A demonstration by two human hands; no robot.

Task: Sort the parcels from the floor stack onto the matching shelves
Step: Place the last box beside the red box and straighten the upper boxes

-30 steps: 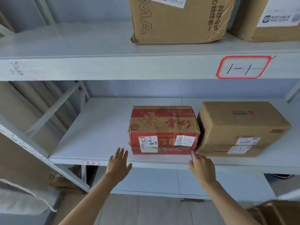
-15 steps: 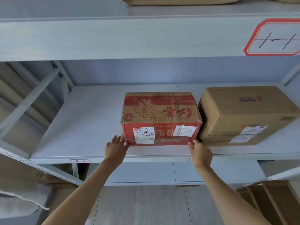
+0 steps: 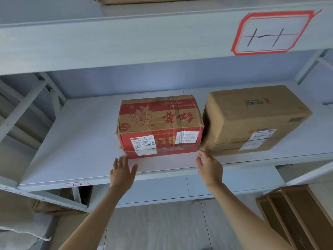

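Note:
A red-and-tan cardboard parcel with white shipping labels stands on the grey middle shelf, close beside a plain brown parcel on its right. My left hand hovers with spread fingers just below the red parcel's lower left corner. My right hand is at the lower right corner, fingertips touching the gap between the two parcels. Neither hand holds anything.
The shelf beam above carries a red-framed label marked 1-1, with a brown box on that upper shelf. A small red tag sits on the middle shelf's front edge. Flat cardboard leans at the lower right; grey shelf braces stand left.
Both hands rose from below the shelf edge to the red parcel's front corners. The parcel now sits farther back on the shelf, and the view moved closer.

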